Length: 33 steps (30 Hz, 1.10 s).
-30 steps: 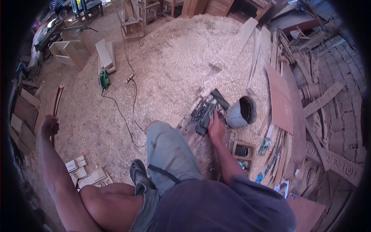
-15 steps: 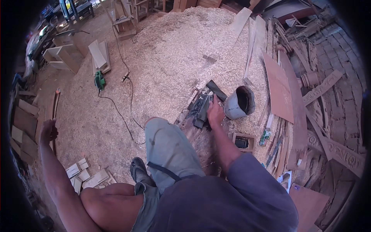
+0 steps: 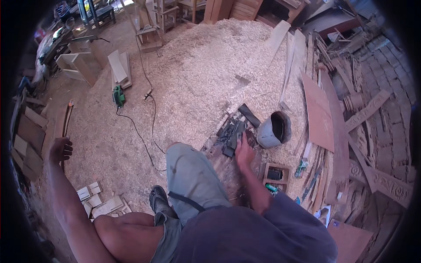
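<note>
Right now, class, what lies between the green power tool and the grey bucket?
In the head view, going rightward: black cord over pale wood shavings, then dark objects the right hand touches.

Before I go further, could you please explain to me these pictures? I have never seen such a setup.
No machine here: these are a person's two bare hands. A wide fisheye camera on the head looks down, so straight edges bend. The left hand is loosely curled, with nothing visible in it. The right hand is on a dark block among dark pieces; I cannot tell how firmly it grips. Beside it is a grey bucket. Wood shavings cover much of the floor, and a green power tool lies there.
</note>
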### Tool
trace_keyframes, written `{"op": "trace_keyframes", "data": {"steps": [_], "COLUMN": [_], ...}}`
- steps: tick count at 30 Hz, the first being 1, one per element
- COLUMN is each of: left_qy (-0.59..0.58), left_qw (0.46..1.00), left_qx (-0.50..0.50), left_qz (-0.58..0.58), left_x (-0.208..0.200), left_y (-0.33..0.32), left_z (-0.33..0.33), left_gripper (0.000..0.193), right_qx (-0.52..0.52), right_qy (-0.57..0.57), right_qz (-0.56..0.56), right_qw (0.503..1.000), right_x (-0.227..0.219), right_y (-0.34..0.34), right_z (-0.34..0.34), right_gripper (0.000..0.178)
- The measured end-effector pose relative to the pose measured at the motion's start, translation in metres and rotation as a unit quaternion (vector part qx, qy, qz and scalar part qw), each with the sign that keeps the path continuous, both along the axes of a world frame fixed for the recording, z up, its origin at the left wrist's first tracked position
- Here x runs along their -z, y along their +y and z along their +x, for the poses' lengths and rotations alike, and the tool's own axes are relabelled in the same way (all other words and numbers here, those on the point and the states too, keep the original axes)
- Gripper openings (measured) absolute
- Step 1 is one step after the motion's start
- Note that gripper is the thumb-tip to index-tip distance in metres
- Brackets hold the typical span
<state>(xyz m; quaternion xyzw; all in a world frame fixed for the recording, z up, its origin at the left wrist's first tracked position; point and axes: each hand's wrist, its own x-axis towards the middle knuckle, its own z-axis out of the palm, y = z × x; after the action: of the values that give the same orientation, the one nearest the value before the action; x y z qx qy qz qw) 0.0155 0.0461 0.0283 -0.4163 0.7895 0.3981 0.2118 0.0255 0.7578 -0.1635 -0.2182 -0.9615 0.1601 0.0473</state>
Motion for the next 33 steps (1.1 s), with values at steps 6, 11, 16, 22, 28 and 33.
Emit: {"op": "trace_keyframes", "data": {"steps": [6, 11, 16, 22, 28, 33], "left_qy": [0.019, 0.013, 0.007, -0.020, 0.003, -0.007], "left_qw": [0.997, 1.000, 0.998, 1.000, 0.998, 1.000], "left_qx": [-0.039, -0.004, -0.015, 0.009, -0.011, -0.010], "left_qz": [-0.057, -0.018, -0.058, -0.010, -0.059, -0.021], "left_x": [0.001, -0.003, 0.004, -0.003, -0.003, -0.002], "left_y": [-0.014, 0.002, -0.017, 0.002, -0.009, 0.005], "left_z": [0.004, -0.004, 0.000, -0.005, -0.005, -0.014], "left_gripper": [0.038, 0.037, 0.040, 0.037, 0.040, 0.036], "right_qx": [0.008, 0.008, 0.013, 0.018, 0.001, 0.009], "right_qy": [0.019, -0.044, 0.020, -0.076, 0.021, -0.070], "right_qz": [0.010, -0.016, 0.024, -0.021, 0.009, -0.014], "right_qw": [1.000, 0.999, 0.999, 0.997, 1.000, 0.997], "right_x": [-0.005, -0.015, -0.002, -0.011, -0.018, -0.009], "right_y": [0.008, -0.007, 0.010, -0.007, 0.008, 0.000], "right_z": [-0.038, -0.005, -0.033, 0.008, -0.038, 0.001], "right_gripper": [0.047, 0.046, 0.047, 0.048, 0.050, 0.044]}}
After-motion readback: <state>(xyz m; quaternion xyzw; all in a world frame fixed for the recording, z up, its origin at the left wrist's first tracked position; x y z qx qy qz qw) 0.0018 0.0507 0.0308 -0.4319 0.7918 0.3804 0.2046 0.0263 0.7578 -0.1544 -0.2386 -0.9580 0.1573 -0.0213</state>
